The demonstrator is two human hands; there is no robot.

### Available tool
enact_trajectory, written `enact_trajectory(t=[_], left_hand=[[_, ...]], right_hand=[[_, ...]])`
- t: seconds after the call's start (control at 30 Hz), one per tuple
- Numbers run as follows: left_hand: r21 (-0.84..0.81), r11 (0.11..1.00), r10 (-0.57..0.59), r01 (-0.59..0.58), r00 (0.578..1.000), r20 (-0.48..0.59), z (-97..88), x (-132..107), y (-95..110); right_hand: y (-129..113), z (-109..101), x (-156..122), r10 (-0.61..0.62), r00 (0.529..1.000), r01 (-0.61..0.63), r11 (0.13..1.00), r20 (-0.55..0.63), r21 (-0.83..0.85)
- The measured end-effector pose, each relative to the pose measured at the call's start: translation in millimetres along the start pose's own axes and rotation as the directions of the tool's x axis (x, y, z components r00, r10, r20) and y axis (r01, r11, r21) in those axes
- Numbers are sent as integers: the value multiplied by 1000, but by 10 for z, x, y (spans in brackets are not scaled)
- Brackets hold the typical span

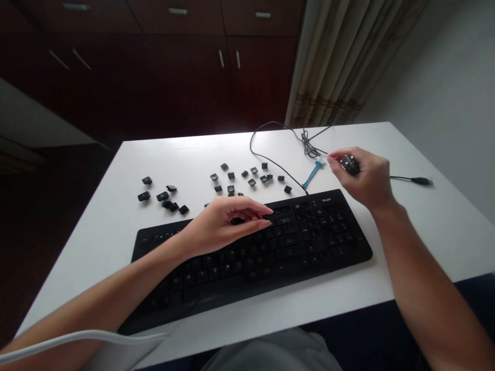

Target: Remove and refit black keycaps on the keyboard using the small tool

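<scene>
White cord (pixel 88 335): crosses the near left corner, in front of the left forearm.
Lap: grey clothing (pixel 274 353) at the near edge, with dark blue fabric (pixel 363 322) to its right.
Table (pixel 444 232): white-topped, carrying the keyboard and the small parts.
Keyboard (pixel 251 263): black, lying flat and slightly aslant along the near side of the table; several key positions look bare, chiefly toward the right.
Keyboard writing: pale logo at the far right corner, apparently "Rugio", though not sharp; the key legends are too small to read.
Left hand (pixel 218 219): over the far middle of the keyboard, thumb and forefinger tips slightly apart; I cannot tell whether anything sits between them.
Right hand (pixel 369 178): raised beyond the keyboard's far right corner, fingers curled around a small dark object (pixel 350 164) with bright glints, too small to identify.
Loose keycaps: scattered on the table past the keyboard, one group (pixel 163 196) at left, another (pixel 231 175) in the middle; their markings cannot be read.
Brush (pixel 312 174): blue handle, pale bristles, just left of the right hand.
Cable (pixel 309 147): black, bundled at the far side; a dark plug (pixel 421 181) lies at right.
Cabinet (pixel 185 72): dark reddish brown, silver handles.
Curtain (pixel 332 62): beige, patterned, far right.
</scene>
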State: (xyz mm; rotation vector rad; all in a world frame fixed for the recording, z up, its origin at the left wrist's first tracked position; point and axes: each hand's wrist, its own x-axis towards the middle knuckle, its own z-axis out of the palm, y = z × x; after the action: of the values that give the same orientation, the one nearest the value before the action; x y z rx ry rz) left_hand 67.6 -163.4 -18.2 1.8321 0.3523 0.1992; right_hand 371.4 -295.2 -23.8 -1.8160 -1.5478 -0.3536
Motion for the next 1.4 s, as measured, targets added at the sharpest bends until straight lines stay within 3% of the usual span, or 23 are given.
enact_trajectory(t=[0.2, 0.4, 1.4], left_hand=[[-86, 996, 15, -13, 1000, 16, -10, -15, -68], [-135, 991, 7, -1, 999, 39, -9, -18, 4], [-176, 984, 40, -29, 997, 59, -8, 4, -52]], right_hand=[[-28, 13, -21, -58, 998, 58, 998, -10, -6], [-31, 16, -33, -100, 995, 100, 995, 5, -16], [-147, -13, -55, -164, 985, 164, 986, 61, 14]])
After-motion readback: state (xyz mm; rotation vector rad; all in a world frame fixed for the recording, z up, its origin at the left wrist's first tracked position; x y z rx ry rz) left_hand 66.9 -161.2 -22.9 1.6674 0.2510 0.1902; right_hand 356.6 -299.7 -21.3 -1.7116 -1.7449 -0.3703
